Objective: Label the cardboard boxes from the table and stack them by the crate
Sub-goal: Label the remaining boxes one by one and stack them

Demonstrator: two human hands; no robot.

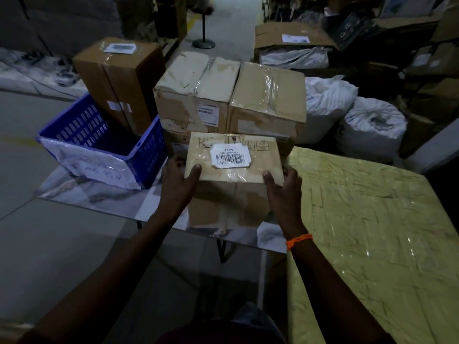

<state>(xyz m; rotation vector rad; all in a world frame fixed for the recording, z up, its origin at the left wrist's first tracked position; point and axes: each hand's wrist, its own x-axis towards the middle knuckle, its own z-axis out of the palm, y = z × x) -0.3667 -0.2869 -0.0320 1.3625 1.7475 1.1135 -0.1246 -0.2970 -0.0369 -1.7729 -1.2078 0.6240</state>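
Gripping the labelled cardboard box (233, 170), left hand (180, 176) and right hand (282, 186) clamping opposite sides. Holding it at the table's (99, 196) near edge, just beside the crate (99, 140); stacking apparently pending.

dim storeroom, grey tiled floor (54, 249), yellow-covered table (372, 232), white sacks (372, 125) behind, black stand (203, 43) in aisle

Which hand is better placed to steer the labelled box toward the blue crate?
Probably left: the left hand grips the box on the side nearest the crate; the right hand holds the far side.
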